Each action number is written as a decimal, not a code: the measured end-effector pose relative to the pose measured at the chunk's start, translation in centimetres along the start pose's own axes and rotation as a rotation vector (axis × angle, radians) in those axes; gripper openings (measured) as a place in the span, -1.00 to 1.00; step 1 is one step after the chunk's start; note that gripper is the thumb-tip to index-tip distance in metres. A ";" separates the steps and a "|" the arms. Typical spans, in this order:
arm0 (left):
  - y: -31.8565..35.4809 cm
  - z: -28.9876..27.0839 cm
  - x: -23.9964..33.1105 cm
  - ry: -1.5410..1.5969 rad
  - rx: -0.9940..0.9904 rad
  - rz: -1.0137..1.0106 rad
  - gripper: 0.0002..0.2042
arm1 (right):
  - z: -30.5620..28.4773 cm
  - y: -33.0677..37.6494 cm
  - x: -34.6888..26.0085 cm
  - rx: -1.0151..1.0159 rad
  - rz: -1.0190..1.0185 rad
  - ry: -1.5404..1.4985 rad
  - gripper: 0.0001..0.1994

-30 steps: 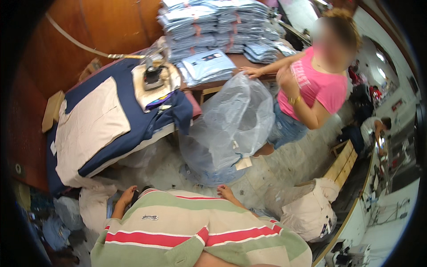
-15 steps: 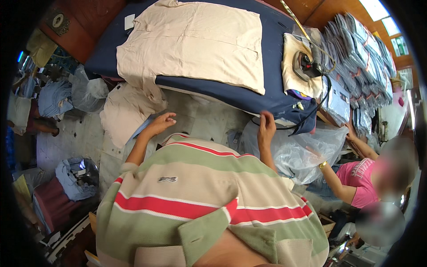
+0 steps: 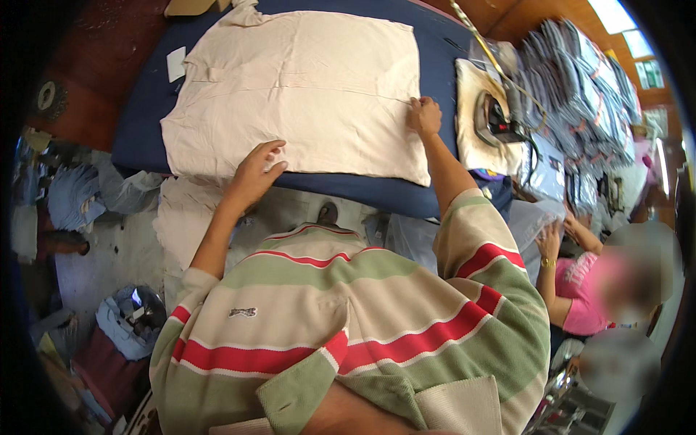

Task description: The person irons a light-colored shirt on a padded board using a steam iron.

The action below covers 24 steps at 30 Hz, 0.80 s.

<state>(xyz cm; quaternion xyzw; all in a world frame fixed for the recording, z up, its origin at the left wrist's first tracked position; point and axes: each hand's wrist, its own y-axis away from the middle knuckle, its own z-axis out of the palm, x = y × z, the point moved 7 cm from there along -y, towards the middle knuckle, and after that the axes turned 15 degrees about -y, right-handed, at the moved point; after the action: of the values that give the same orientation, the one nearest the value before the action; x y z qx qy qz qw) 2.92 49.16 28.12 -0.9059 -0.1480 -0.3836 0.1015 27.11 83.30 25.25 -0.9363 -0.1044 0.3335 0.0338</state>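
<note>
A cream shirt (image 3: 319, 65) lies spread out over a dark blue padded ironing table (image 3: 442, 40), with light creases across it. Its right edge is pinched by the curled fingers of my right hand (image 3: 426, 116). My left hand (image 3: 257, 172) is over the shirt's near edge, thumb and fingers apart, holding nothing. More cream cloth (image 3: 185, 217) hangs below the table's near left side. To the right of the shirt, an iron (image 3: 494, 122) rests on a cream pad (image 3: 470, 148).
Stacks of folded, plastic-wrapped garments (image 3: 583, 80) rise at the right. Beside them a person in a pink top (image 3: 580, 290) handles a clear plastic bag (image 3: 525, 225). Blue cloth bundles (image 3: 76, 196) sit at the left. A white card (image 3: 176, 64) lies by the shirt.
Both hands have moved forward from before my body to the shirt; the right now grips its right edge. My body is nearer the table. The person at the right has drawn their hands together.
</note>
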 end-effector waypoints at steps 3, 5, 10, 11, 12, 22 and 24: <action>-1.0 2.0 -0.9 -0.567 0.145 0.071 -0.60 | 1.0 -1.1 -0.3 -0.075 -0.057 0.141 -0.71; -1.4 2.5 -0.6 -0.671 0.067 0.040 -0.61 | 1.2 -2.1 0.7 -0.135 -0.101 0.133 -0.72; -1.7 1.3 -0.8 -0.525 0.095 -0.025 -0.63 | -0.6 -3.7 0.3 -0.025 -0.180 -0.146 -0.67; -2.8 0.2 -0.7 -0.533 0.107 -0.038 -0.66 | -1.1 -4.1 -0.2 0.027 -0.217 -0.235 -0.64; -4.2 -0.5 -1.4 -0.545 0.110 -0.053 -0.67 | -0.9 -5.0 -1.4 0.021 -0.285 -0.262 -0.61; -28.8 -2.8 -9.8 -0.801 0.047 0.088 -0.62 | 12.3 -15.5 -9.5 -0.253 -0.497 -0.097 -0.55; -33.4 -2.8 -13.5 -0.909 0.008 -0.020 -0.56 | 13.4 -19.1 -7.0 -0.186 -0.353 0.186 -0.46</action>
<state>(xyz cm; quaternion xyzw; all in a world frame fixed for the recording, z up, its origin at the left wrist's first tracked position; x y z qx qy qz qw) -19.46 76.99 22.59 -0.9805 -0.1875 0.0529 0.0261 10.08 100.35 21.72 -0.9293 -0.2935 0.2236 0.0144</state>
